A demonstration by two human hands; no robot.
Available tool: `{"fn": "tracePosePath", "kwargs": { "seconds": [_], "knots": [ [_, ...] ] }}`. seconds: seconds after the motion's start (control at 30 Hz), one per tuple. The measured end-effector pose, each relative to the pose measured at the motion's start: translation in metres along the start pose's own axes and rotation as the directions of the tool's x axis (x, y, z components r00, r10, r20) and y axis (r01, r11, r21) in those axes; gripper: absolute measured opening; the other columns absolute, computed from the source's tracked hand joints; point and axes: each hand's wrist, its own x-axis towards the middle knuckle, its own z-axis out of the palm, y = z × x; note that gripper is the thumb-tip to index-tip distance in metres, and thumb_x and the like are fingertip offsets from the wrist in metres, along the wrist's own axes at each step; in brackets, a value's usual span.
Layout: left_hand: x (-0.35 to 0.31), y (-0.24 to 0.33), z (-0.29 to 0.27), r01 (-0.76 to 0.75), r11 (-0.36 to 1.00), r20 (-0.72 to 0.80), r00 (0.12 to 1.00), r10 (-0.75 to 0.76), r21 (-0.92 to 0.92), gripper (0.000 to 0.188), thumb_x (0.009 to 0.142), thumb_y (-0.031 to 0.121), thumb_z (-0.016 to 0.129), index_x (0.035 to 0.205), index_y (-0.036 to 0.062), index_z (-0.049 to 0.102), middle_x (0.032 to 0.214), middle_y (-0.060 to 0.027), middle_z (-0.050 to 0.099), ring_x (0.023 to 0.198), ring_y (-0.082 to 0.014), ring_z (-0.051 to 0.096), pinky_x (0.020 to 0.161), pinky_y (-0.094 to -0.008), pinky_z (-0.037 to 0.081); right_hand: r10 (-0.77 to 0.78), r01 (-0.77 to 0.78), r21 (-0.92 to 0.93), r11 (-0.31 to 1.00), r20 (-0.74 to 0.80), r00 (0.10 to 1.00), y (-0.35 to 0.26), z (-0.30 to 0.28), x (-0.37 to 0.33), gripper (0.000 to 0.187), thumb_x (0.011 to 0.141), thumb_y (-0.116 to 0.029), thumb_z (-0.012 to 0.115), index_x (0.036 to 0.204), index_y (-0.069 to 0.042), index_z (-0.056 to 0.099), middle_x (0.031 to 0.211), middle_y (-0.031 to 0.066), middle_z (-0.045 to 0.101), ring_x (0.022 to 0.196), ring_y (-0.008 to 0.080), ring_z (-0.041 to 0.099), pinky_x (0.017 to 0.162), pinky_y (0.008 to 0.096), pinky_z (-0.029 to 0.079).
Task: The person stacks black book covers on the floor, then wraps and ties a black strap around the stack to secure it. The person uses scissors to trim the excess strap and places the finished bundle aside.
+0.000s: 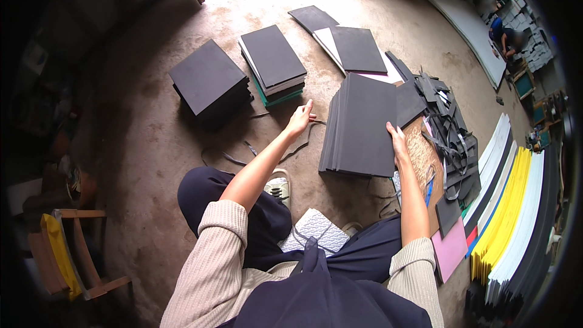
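Observation:
A tall stack of black foam-like sheets (364,123) stands in front of me, its layers fanned slightly on the left side. My right hand (398,143) grips its right edge, with a fingertip on the top sheet and the other fingers partly hidden. My left hand (300,118) hovers to the left of this stack, apart from it. Its index finger is stretched out, the fingers are apart, and nothing is in them. Beyond that hand is a stack (273,58) of black, grey and green sheets. Farther left sits another black stack (207,76).
Loose black sheets (358,48) lie at the back. Dark offcut strips (452,140) heap over a brown board (419,146) at right, near a pink sheet (449,249) and long yellow sheets (501,206). A wooden frame (88,255) stands at left. Another person (504,36) works far right.

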Motion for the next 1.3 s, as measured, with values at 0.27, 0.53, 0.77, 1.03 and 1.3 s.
{"fn": "tracePosePath", "kwargs": {
  "seconds": [0.27, 0.53, 0.77, 1.03, 1.3],
  "knots": [
    [0.011, 0.008, 0.015, -0.125, 0.991, -0.070, 0.989, 0.128, 0.055, 0.070, 0.088, 0.059, 0.030, 0.123, -0.0006, 0.039, 0.112, -0.0147, 0.055, 0.104, -0.0206, 0.052, 0.094, -0.0346, 0.033, -0.603, 0.277, -0.757, 0.592, -0.187, 0.776, -0.015, 0.006, -0.003, 0.053, 0.084, -0.033, 0.056, 0.120, 0.004, 0.045, 0.116, 0.0225, 0.039, 0.109, 0.0342, 0.038, 0.095, 0.0414, 0.031],
    [0.013, 0.007, 0.045, -0.329, 0.939, -0.031, 0.942, 0.334, 0.101, 0.064, 0.090, 0.044, 0.042, 0.131, -0.0050, 0.030, 0.130, -0.0217, 0.040, 0.120, -0.0273, 0.041, 0.101, -0.0338, 0.030, -0.647, 0.312, -0.763, 0.566, -0.176, 0.742, -0.049, 0.020, 0.011, 0.056, 0.088, -0.035, 0.047, 0.126, 0.006, 0.037, 0.128, 0.0262, 0.038, 0.119, 0.0363, 0.036, 0.101, 0.0407, 0.028],
    [0.027, 0.015, 0.107, -0.490, 0.849, 0.043, 0.870, 0.492, 0.201, 0.067, 0.090, 0.028, 0.044, 0.135, -0.0085, 0.010, 0.139, -0.0275, 0.019, 0.131, -0.0338, 0.019, 0.107, -0.0342, 0.018, -0.501, 0.284, -0.684, 0.672, -0.139, 0.854, -0.022, 0.031, 0.028, 0.065, 0.088, -0.035, 0.046, 0.132, 0.008, 0.023, 0.129, 0.0283, 0.034, 0.119, 0.0399, 0.037, 0.098, 0.0405, 0.034],
    [0.007, 0.014, 0.122, -0.506, 0.759, -0.068, 0.813, 0.579, 0.410, 0.063, 0.089, 0.017, 0.045, 0.139, 0.0035, 0.008, 0.138, -0.0243, 0.025, 0.126, -0.0361, 0.030, 0.101, -0.0376, 0.030, -0.528, 0.109, -0.849, 0.517, -0.216, 0.821, -0.022, 0.051, 0.016, 0.061, 0.091, -0.038, 0.039, 0.133, 0.003, 0.022, 0.128, 0.0236, 0.038, 0.110, 0.0361, 0.048, 0.087, 0.0401, 0.045],
    [-0.004, 0.029, 0.121, -0.400, 0.697, -0.034, 0.854, 0.520, 0.595, 0.050, 0.092, 0.021, 0.040, 0.138, 0.0175, 0.022, 0.139, -0.0172, 0.025, 0.106, -0.0411, 0.049, 0.084, -0.0435, 0.046, -0.769, 0.242, -0.953, 0.180, 0.017, 0.639, -0.027, 0.053, 0.006, 0.053, 0.091, -0.028, 0.039, 0.130, 0.006, 0.029, 0.136, 0.0195, 0.032, 0.129, 0.0309, 0.027, 0.105, 0.0423, 0.023]
  ]
}}
